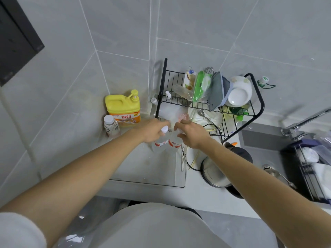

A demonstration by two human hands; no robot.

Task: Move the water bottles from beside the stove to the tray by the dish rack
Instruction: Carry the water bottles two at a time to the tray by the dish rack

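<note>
I note two water bottles (168,143) side by side in the tray (148,176) on the desk (211,196), dish rack (211,104) behind, kettle (216,169) right, detergent jug (123,108) left-rear.

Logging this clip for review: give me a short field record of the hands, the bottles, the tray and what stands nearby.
left hand: gripping the left water bottle near its white cap
right hand: on top of the right water bottle
bottles: upright, side by side, over the tray's far end
tray: clear, wire-rimmed, left of the dish rack
behind tray: yellow detergent jug, small white-capped bottle
right of tray: kettle
release: not yet; both hands on the bottles
</note>
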